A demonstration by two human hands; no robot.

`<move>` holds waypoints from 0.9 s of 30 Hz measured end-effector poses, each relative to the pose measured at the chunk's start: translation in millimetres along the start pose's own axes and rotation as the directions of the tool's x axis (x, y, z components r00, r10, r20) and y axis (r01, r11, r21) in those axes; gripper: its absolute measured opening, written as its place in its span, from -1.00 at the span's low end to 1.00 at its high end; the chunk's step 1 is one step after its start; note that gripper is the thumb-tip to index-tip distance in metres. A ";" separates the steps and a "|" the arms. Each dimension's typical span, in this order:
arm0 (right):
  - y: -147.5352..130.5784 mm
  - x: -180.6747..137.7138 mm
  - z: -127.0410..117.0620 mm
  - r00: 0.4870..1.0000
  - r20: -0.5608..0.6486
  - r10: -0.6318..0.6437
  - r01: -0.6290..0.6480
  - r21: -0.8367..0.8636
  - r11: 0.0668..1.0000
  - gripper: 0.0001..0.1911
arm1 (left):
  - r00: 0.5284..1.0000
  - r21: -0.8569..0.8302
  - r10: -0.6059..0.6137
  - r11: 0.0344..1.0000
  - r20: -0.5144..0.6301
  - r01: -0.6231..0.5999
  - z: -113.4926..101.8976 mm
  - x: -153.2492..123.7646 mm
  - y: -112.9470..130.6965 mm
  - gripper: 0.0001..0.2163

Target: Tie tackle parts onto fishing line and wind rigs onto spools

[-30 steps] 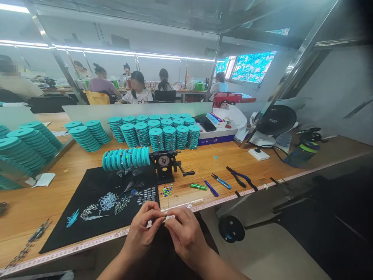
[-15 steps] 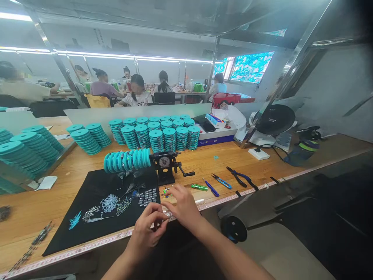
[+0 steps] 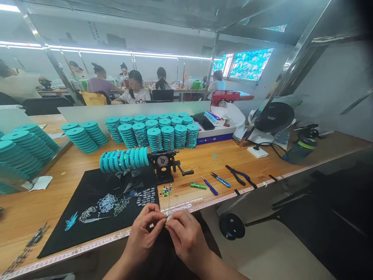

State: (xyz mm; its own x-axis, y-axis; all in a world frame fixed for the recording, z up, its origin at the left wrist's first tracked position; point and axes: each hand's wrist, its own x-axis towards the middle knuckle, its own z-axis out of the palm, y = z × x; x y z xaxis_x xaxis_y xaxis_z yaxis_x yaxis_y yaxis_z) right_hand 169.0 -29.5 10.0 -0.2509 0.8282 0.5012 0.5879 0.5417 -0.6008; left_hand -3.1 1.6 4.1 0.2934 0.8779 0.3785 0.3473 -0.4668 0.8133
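My left hand (image 3: 144,233) and my right hand (image 3: 186,235) meet at the near edge of the wooden bench (image 3: 221,159), fingertips pinched together on a thin line and a tiny part I cannot make out. Just beyond them lie a small heap of coloured beads (image 3: 166,190) and a black mat (image 3: 87,202) strewn with small metal pieces (image 3: 116,202). Behind the mat stands a black hand-crank winder (image 3: 164,165) carrying a row of teal spools (image 3: 124,159).
Stacks of teal spools (image 3: 154,134) fill the back of the bench and the left side (image 3: 23,147). A green tube (image 3: 198,186), blue snips (image 3: 220,180) and pliers (image 3: 239,175) lie to the right. A black fan (image 3: 275,118) stands beyond. Several people sit at benches behind.
My right hand reached forward to the coloured beads, then came back to my left hand at the bench edge, where both pinch together again.
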 end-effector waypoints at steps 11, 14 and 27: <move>36.9 80.4 2.2 0.927 0.342 0.156 -0.202 0.101 0.974 -0.89 | 0.968 0.120 0.232 0.963 0.098 -0.243 -6.5 11.1 -10.2 -0.82; 28.8 74.4 -3.2 0.949 0.233 0.214 -0.237 0.075 0.969 -0.94 | 0.986 0.125 0.165 0.978 0.026 -0.167 -0.4 8.7 -4.3 -0.84; -8.8 4.4 -6.4 0.971 0.094 0.222 -0.236 0.175 0.956 -0.83 | 0.995 -0.110 -0.096 0.990 -0.040 0.091 1.4 1.0 1.4 -0.89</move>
State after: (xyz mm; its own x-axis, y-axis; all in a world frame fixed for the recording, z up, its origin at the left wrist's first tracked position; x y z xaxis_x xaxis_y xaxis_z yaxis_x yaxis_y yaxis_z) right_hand 167.7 -31.6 21.5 -0.1852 0.9375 0.2946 0.4865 0.3480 -0.8014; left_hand -1.0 1.7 5.0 0.2227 0.9222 0.3160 0.2729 -0.3702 0.8880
